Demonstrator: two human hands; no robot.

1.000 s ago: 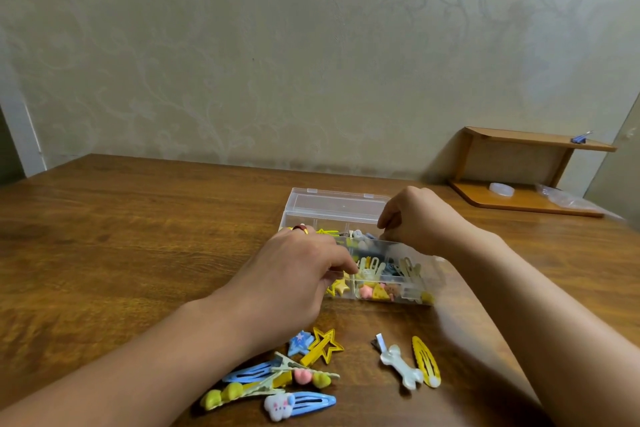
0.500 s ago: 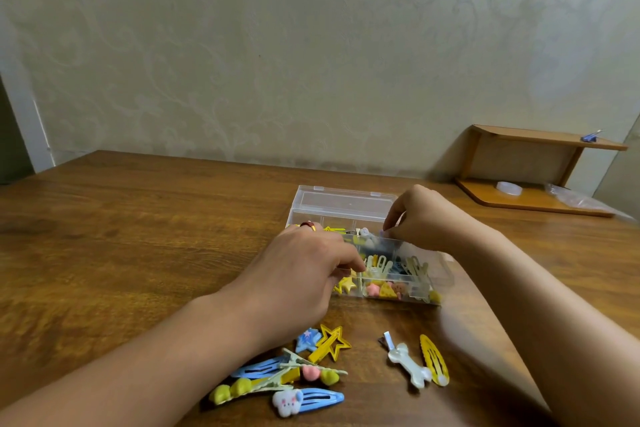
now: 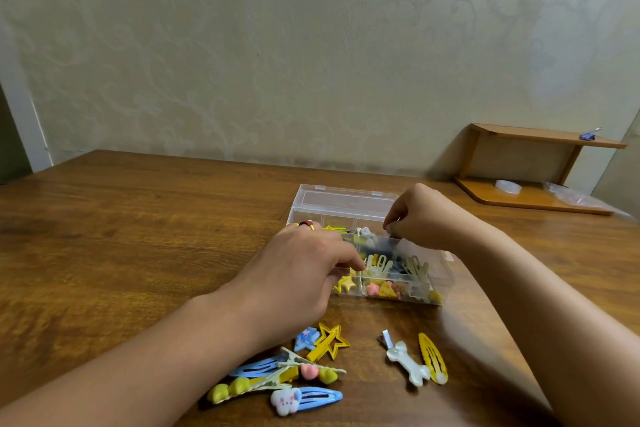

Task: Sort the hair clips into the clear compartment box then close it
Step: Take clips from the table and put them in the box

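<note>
The clear compartment box [image 3: 446, 274] stands open on the wooden table [image 3: 138, 236], its lid [image 3: 346, 199] laid back towards the wall. Several coloured clips fill its compartments. My left hand [image 3: 298, 274] curls its fingers round the box's front-left corner. My right hand [image 3: 426, 215] pinches something small, seemingly a hair clip, over the rear compartments; its fingers hide the item. Loose in front lie a yellow star clip [image 3: 329, 341], a blue star clip [image 3: 306, 338], a white bone clip [image 3: 407, 362], a yellow snap clip [image 3: 433, 357] and a blue snap clip [image 3: 311, 399].
More clips lie tangled under my left forearm [image 3: 277, 374]. A small wooden shelf [image 3: 540, 135] stands at the back right against the wall, with a blue clip [image 3: 588, 136] on top and a clear round piece [image 3: 508, 186] on its base.
Both hands stay at the box. My right hand has shifted slightly towards the rear of the box and its fingertips have closed into a tighter pinch.
</note>
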